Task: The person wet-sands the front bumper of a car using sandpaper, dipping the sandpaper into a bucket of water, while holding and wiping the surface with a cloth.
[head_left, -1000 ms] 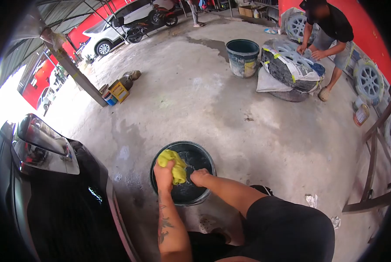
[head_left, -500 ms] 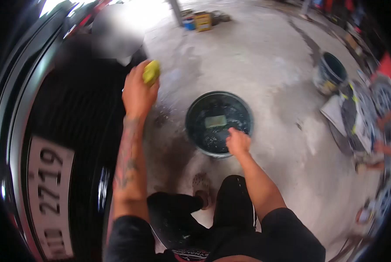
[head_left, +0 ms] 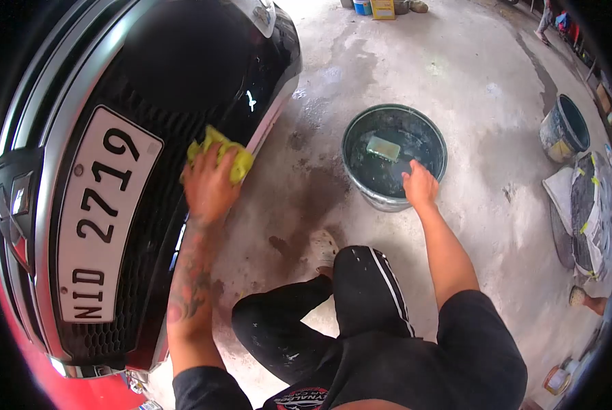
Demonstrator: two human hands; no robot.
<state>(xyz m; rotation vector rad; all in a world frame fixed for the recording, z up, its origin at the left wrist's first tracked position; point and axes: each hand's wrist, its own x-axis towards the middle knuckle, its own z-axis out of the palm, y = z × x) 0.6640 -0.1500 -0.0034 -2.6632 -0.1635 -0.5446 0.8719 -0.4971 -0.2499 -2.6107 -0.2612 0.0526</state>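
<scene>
My left hand point(head_left: 210, 186) presses a crumpled yellow-green cloth point(head_left: 239, 164) against the black lower grille point(head_left: 176, 130) of a car's bumper, right of the licence plate point(head_left: 104, 212). Over the near right rim of a dark round bucket point(head_left: 381, 198) is my right hand point(head_left: 421, 184), its fingers curled in. Whether it grips the rim or anything else I cannot tell. Dark water fills part of the bucket, and a pale green, sponge-like block point(head_left: 384, 148) lies in it.
A second bucket point(head_left: 564, 130) stands on the concrete floor at the right, beside a grey-and-white bundle point(head_left: 586, 212). Farther off are a yellow box point(head_left: 383, 9) and a blue container point(head_left: 362, 7). At the right edge another person's foot point(head_left: 579, 296) shows.
My left hand has come down with the cloth from beside the bumper onto the grille. The view has shifted, showing more of the car. My right hand stays at the bucket.
</scene>
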